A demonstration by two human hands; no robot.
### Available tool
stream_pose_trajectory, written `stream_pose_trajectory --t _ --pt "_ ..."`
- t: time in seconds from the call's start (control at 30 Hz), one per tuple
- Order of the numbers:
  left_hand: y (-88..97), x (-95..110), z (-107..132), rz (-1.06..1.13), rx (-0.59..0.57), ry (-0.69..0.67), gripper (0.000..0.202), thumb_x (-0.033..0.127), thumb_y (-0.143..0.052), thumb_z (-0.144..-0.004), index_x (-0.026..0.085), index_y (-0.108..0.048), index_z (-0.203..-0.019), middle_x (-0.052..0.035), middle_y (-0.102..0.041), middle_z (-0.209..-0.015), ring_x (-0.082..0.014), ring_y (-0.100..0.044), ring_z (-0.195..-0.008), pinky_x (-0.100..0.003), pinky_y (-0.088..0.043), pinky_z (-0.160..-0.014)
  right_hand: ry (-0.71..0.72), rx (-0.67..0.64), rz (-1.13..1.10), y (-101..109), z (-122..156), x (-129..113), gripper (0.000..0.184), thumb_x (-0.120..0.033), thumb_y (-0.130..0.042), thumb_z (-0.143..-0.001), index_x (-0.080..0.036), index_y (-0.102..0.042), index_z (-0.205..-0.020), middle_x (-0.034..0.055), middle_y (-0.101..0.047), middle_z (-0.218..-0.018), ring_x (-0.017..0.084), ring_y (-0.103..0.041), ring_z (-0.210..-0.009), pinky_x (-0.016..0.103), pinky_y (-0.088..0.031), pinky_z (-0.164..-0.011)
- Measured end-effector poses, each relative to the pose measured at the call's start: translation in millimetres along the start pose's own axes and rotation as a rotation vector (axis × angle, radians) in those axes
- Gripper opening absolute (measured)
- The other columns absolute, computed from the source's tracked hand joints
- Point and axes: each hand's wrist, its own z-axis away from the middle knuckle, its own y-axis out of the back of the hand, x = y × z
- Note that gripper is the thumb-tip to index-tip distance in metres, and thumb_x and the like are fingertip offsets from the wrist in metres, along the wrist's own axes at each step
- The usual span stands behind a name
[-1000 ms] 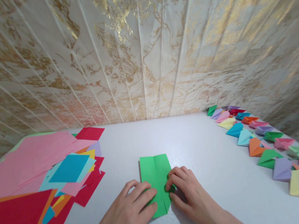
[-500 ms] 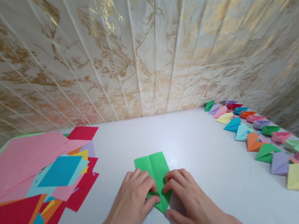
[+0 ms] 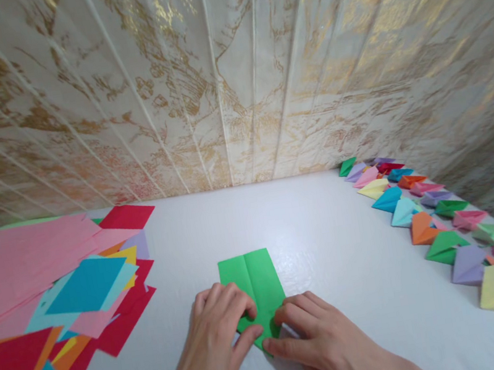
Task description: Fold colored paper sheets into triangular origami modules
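A green sheet of paper lies on the white table, creased down its middle, with its near end folded to a point. My left hand grips the paper's left edge near that point, thumb and bent fingers closing on it. On the other side, my right hand pinches the right edge, its thumb at the tip and its index finger curled above. Parts of the near end are hidden under my fingers.
Loose coloured paper sheets are heaped on the table's left side. Along the right edge stand rows of small folded paper pieces in many colours. A patterned pleated curtain hangs behind the table's far edge.
My right thumb has moved left onto the paper's tip, and my right hand has closed in on the right edge. The whole view has shifted slightly.
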Motion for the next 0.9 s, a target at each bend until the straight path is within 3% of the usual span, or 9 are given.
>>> stream_pose_trajectory --t 0.47,0.9 --pt "-3.0 -3.2 3.2 -0.01 0.014 -0.019 0.01 0.022 -0.066 -0.092 0.024 -0.056 -0.089 0.0021 -0.058 -0.09 -0.0209 -0.051 -0.089 -0.034 -0.036 -0.079 0.043 -0.002 0.104 -6.3 3.2 -1.8 0.038 -0.016 -0.058 -0.093 -0.022 -0.055 -0.13 0.0062 -0.064 -0.099 0.025 -0.056 -0.097 0.039 -0.043 -0.085" --pt "-4.0 -3.4 3.2 0.001 0.013 0.017 0.015 0.019 -0.071 -0.089 0.023 -0.057 -0.09 0.0023 -0.058 -0.093 -0.0218 -0.05 -0.091 -0.036 -0.035 -0.081 0.047 -0.004 0.152 -9.0 2.3 -3.1 0.04 -0.016 -0.057 -0.092 -0.024 -0.053 -0.131 0.0052 -0.062 -0.096 0.024 -0.054 -0.093 0.038 -0.039 -0.084"
